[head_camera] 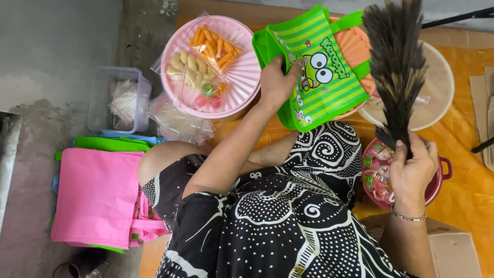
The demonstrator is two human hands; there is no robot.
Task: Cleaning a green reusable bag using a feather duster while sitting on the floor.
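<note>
An orange cloth covers the floor on the right. A stack of pink and green bags lies at the left. A pink tray holds packets of snacks. The left hand is clamped on the edge of a green striped bag, which rests against an orange tray just beside the pink one. The right hand grips the handle of a feather duster, held upright over a red bowl of wrapped sweets.
</note>
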